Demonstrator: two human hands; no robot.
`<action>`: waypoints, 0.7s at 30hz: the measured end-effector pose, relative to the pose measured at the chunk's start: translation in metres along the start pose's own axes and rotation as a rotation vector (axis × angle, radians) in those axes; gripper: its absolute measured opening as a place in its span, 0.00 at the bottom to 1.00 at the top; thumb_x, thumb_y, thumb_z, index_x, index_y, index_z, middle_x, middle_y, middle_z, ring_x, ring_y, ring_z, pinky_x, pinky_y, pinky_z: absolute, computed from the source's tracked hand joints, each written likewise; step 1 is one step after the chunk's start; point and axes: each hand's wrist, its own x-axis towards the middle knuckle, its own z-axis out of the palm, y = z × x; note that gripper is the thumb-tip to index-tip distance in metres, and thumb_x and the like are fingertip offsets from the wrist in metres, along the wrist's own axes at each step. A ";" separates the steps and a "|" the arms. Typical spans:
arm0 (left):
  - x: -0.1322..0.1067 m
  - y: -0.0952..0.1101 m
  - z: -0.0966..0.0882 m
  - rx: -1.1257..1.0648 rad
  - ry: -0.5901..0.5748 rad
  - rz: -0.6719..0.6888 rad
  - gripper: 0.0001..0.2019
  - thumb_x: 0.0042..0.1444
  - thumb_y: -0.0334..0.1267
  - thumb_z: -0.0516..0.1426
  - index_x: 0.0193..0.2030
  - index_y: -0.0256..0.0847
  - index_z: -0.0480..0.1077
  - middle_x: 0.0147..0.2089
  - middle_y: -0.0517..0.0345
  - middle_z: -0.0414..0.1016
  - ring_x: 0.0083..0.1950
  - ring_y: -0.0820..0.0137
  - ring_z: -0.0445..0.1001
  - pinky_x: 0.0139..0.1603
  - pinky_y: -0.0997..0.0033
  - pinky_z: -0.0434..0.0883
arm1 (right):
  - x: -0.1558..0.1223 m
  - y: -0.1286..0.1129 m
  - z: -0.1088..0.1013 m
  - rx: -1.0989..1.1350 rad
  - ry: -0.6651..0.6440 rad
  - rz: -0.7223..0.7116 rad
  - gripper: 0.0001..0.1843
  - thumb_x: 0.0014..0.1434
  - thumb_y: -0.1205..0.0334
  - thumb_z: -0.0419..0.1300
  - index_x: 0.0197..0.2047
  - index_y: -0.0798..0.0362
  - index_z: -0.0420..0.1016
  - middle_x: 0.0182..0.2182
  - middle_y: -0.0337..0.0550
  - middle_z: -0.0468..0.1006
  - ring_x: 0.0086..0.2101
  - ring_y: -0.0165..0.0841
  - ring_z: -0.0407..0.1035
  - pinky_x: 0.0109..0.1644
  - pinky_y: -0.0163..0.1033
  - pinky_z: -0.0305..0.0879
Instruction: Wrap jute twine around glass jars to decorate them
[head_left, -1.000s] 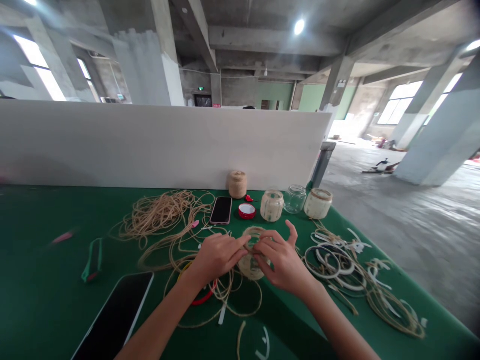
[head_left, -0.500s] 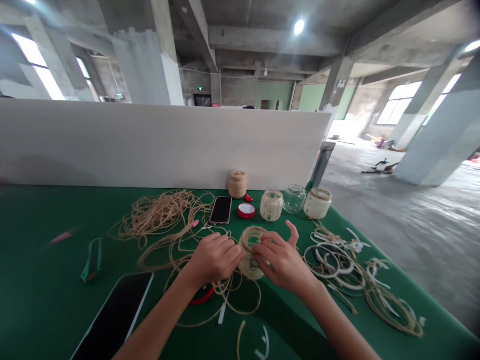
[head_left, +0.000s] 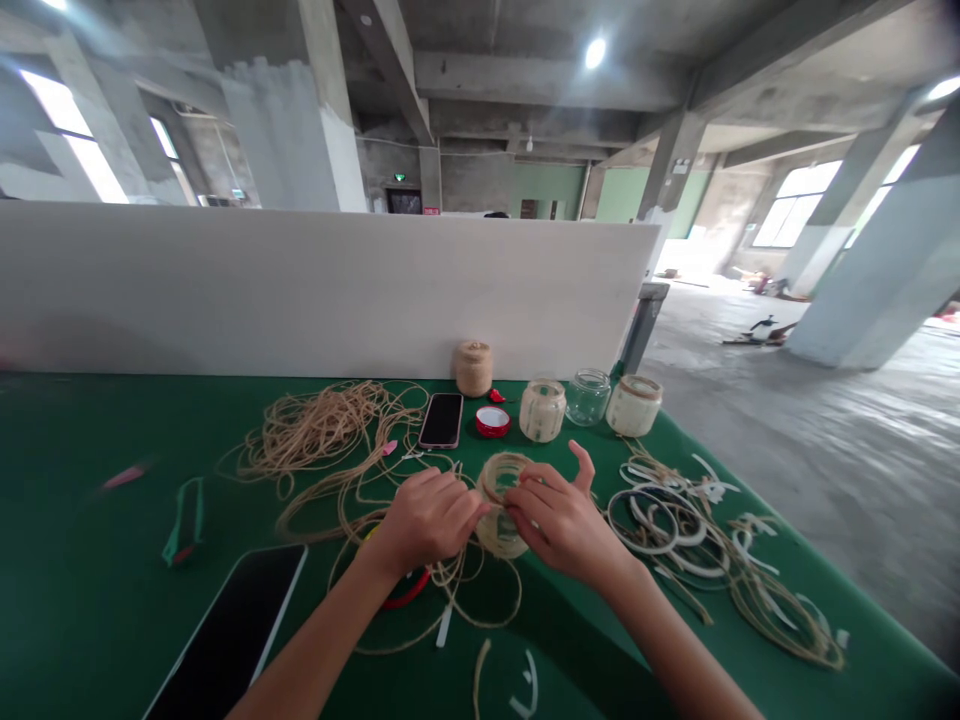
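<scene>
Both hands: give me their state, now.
Left hand: closed, beside the jar; what it pinches, if anything, is hidden.
Right hand: grip closed at the jar's twine-wrapped rim, one finger raised.

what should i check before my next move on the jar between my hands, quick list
1. Right grip at the rim of the jar: ok, fingers are there.
2. Left grip holding twine: cannot tell; fingers closed, contents hidden.
3. Loose twine away from left forearm: not ok, loops lie around it.
4. Near phone apart from both hands: ok.
5. Red tape roll uncovered: ok.
</scene>
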 end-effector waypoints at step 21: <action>0.000 -0.006 0.007 0.103 -0.149 0.061 0.15 0.60 0.31 0.49 0.54 0.38 0.60 0.26 0.61 0.68 0.27 0.73 0.67 0.26 0.71 0.58 | 0.000 0.000 -0.001 0.154 -0.039 0.089 0.07 0.57 0.69 0.50 0.33 0.52 0.67 0.30 0.41 0.74 0.46 0.37 0.63 0.60 0.58 0.27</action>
